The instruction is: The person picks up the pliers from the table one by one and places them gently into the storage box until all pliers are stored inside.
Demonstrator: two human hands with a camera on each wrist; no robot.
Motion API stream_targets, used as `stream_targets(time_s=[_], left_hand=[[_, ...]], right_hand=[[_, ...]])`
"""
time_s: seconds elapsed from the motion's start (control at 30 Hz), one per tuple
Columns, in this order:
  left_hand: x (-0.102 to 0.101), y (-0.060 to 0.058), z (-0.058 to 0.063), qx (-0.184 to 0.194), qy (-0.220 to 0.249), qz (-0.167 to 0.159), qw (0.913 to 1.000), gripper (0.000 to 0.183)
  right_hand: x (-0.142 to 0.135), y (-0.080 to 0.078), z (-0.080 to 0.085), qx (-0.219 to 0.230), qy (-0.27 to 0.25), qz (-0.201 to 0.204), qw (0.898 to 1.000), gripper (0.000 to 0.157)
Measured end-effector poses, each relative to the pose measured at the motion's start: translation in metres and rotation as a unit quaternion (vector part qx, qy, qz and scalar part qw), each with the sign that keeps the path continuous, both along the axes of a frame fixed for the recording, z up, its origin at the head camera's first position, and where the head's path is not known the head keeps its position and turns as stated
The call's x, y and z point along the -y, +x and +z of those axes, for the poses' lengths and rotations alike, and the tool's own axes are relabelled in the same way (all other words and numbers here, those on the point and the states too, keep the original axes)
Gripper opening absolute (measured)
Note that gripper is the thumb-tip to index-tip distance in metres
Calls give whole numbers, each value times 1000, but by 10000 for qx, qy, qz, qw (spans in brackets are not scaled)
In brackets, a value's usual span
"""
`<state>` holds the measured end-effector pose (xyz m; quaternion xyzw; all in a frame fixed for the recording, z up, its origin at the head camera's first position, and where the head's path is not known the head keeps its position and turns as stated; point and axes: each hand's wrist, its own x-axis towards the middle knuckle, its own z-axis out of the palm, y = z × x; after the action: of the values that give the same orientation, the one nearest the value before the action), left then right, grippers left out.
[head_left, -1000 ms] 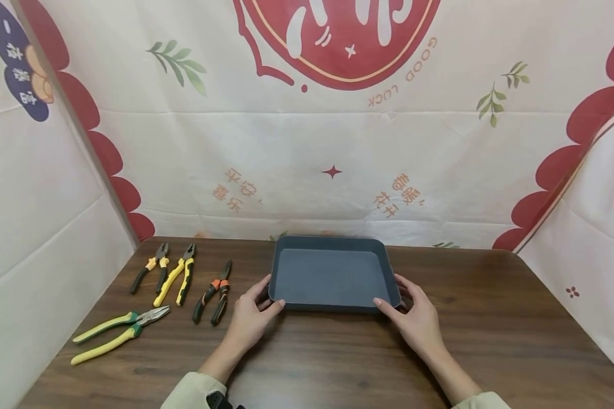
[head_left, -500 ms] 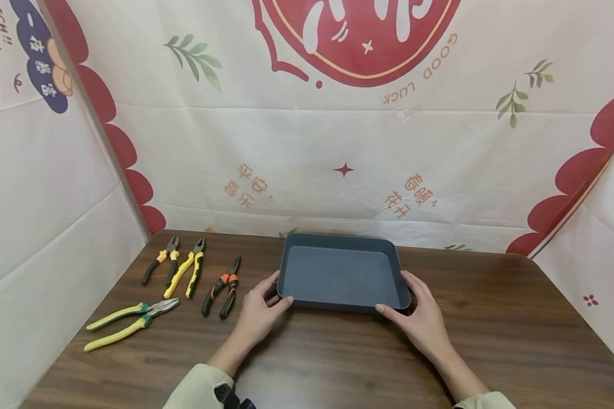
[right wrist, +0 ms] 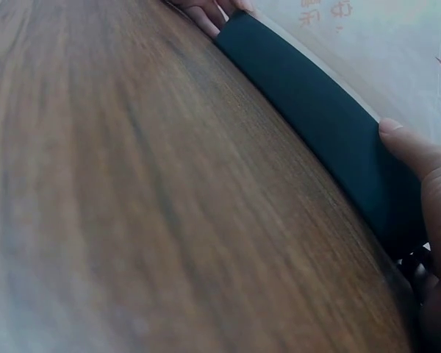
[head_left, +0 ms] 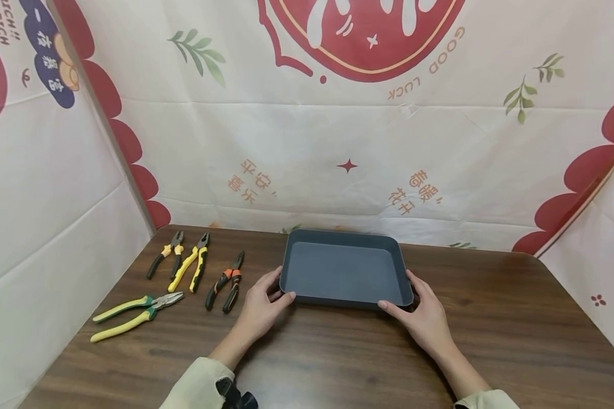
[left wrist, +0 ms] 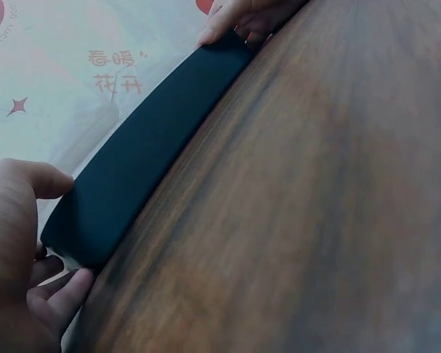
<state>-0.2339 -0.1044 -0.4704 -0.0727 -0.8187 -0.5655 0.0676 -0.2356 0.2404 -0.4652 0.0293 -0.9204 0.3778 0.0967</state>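
An empty dark blue-grey rectangular tray point(head_left: 345, 272) lies on the wooden table near its far edge, in the head view. My left hand point(head_left: 262, 304) grips its near left corner, thumb over the rim and fingers against the side. At the near right corner my right hand point(head_left: 423, 312) holds it the same way, thumb on the front rim. The left wrist view shows the tray's front wall point(left wrist: 147, 154) low along the tabletop, the left thumb at its upper edge. In the right wrist view the right thumb touches the rim of the tray point(right wrist: 316, 110); the other fingers are mostly hidden.
Left of the tray lie several pliers: yellow-and-black pliers point(head_left: 190, 262), smaller black-and-yellow pliers point(head_left: 167, 254), orange-and-black pliers point(head_left: 227, 282), and green-and-yellow pliers point(head_left: 138, 317) nearer the front. A printed white cloth point(head_left: 297, 142) hangs behind the table point(head_left: 337, 358) and at both sides.
The head view has shifted, so everything sits a little further right and higher in it. Both hands keep their hold on the tray, which shows no clear movement on the table.
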Motion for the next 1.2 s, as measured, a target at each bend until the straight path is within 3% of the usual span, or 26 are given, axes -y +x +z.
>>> stream_targets(time_s=[0.3,0.5,0.73,0.83,1.07,1.2], left_hand=[[23,12,22,-82,-894,333,9954,63],[50,13,38,-146,-1762,632,9822,60],[83,14,52,-288,-2335,771,9689,59],[93,11,59,-282,-2685,899,9586,60],[113,4,73,214,-3419,1335,9300,63],[125,-3,78,308,-3727,1525,9148,62]], right_hand=[[-1,-1,1,95,-36,-21,9999,103],[-2,0,3,88,24,-47,9999,102],[1,-1,2,194,8,57,9998,104],[1,0,2,165,4,45,9999,104],[-1,0,1,117,18,26,9999,105],[0,-1,0,78,-2,19,10000,104]])
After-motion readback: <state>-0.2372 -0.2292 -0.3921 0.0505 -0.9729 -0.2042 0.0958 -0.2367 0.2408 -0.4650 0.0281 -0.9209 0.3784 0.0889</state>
